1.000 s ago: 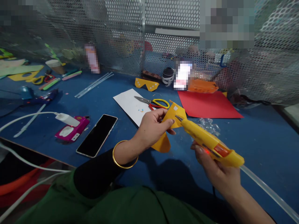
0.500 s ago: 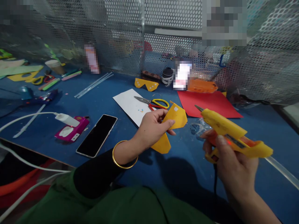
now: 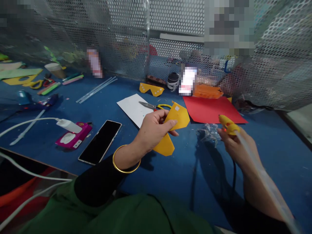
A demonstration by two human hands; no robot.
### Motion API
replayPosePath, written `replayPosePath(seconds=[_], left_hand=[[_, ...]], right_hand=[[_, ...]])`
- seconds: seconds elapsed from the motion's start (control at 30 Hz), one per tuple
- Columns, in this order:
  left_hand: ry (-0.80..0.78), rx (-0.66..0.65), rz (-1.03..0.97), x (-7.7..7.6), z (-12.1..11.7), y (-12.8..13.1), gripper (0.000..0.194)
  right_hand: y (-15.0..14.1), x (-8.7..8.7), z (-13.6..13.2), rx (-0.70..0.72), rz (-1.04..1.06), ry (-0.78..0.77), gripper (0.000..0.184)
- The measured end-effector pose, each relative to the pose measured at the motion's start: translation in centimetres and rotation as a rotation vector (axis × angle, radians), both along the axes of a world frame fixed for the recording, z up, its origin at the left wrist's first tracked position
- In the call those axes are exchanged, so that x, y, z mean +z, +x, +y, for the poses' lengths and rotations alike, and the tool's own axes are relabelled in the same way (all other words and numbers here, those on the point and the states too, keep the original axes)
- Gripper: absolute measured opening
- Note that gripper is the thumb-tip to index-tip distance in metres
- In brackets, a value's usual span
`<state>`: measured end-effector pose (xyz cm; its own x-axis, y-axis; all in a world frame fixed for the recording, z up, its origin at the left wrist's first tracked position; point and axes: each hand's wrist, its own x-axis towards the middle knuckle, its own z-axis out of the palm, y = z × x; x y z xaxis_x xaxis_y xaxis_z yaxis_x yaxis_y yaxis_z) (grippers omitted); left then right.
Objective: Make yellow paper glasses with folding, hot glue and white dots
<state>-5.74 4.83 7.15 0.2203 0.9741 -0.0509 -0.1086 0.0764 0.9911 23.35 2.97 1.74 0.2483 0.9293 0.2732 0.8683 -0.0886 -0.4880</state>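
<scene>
My left hand (image 3: 156,128) pinches a yellow paper cutout (image 3: 179,117) between thumb and fingers, above the blue table. One white square shows on its upper lobe; the lower lobe sticks out under my palm. On the right, my right hand (image 3: 240,146) is wrapped round a yellow hot glue gun (image 3: 229,125), its nozzle pointing away from me. A long clear glue stick (image 3: 258,169) trails from the back of the gun toward me. Behind my left hand lie scissors (image 3: 149,105) on a white sheet (image 3: 133,109), their handles partly hidden.
A yellow mask-shaped cutout (image 3: 151,89) lies farther back. Red paper (image 3: 212,109) and crumpled clear plastic (image 3: 208,134) are toward the right. On the left are a black-screened phone (image 3: 100,143), a purple power adapter (image 3: 73,135) and a second glue gun (image 3: 45,102). A perforated metal screen (image 3: 177,16) borders the table.
My right hand has turned the glue gun so its nozzle points forward, and moved it slightly back from the cutout's side. My left hand has shifted slightly left with the yellow cutout.
</scene>
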Motion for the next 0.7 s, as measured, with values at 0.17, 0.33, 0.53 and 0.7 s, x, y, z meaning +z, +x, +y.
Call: replayPosePath(seconds=[0.17, 0.33, 0.53, 0.7], left_hand=[[0.002, 0.018, -0.002, 0.1, 0.3, -0.2, 0.009], [-0.003, 0.031, 0.000, -0.2, 0.6, -0.5, 0.010], [0.028, 0.127, -0.021, 0.2, 2.0, -2.5, 0.012], [0.074, 0.264, -0.047, 1.3, 3.2, -5.0, 0.012]], right_hand=[[0.0, -1.5, 0.3, -0.017, -0.204, -0.023, 0.064], [0.2, -2.4, 0.4, -0.006, -0.305, -0.040, 0.051], [-0.5, -0.3, -0.6, -0.090, -0.342, -0.044, 0.049], [-3.6, 4.0, -1.7, 0.084, -0.153, 0.350, 0.024]])
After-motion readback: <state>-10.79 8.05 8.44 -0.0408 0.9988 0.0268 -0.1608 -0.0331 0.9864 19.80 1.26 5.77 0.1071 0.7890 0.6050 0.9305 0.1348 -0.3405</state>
